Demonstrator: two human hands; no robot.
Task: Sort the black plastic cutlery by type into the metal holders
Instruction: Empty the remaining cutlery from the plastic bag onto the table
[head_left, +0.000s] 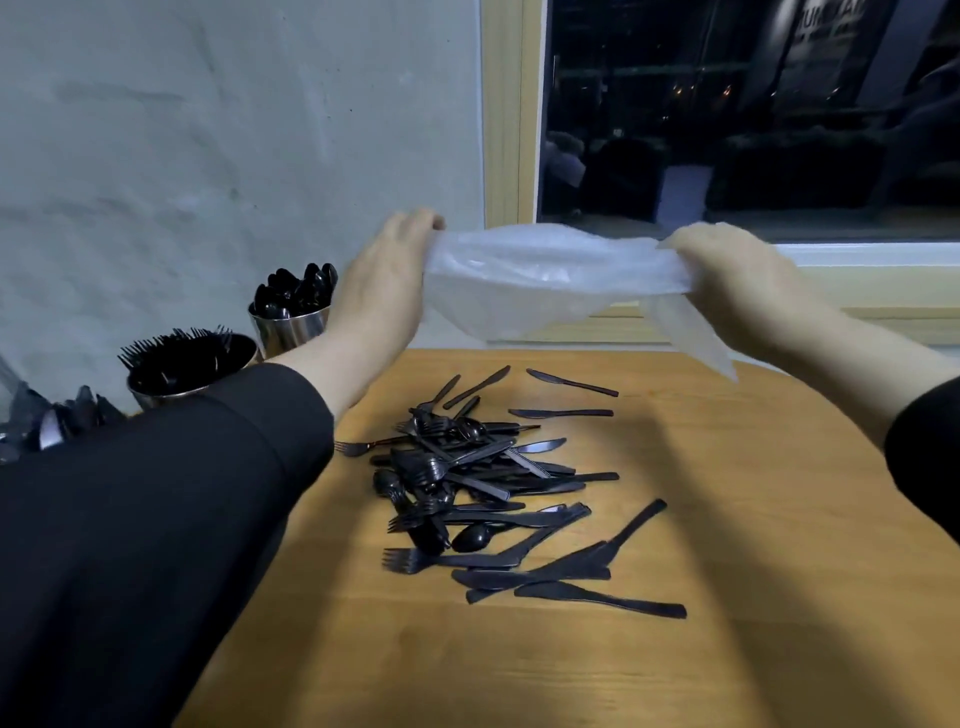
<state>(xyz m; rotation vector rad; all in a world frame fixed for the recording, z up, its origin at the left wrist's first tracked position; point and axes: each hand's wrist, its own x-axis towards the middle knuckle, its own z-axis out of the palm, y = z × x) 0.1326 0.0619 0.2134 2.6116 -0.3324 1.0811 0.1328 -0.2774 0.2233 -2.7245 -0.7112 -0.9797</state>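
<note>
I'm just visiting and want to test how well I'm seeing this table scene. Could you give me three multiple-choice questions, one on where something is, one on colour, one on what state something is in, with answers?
1. Where does the loose cutlery pile lie?
A. On the wooden table, below the bag
B. Inside the bag
C. On the window sill

2. What colour is the cutlery?
A. White
B. Black
C. Silver

3. How is the clear plastic bag being held?
A. Lying flat on the table
B. Hanging from one hand
C. Gripped at either end by both hands, above the table

Answers:
1 A: the pile rests on the wooden table, with the bag above it.
2 B: every fork, knife and spoon looks black.
3 C: the left hand and right hand each grip one end of it.
</note>
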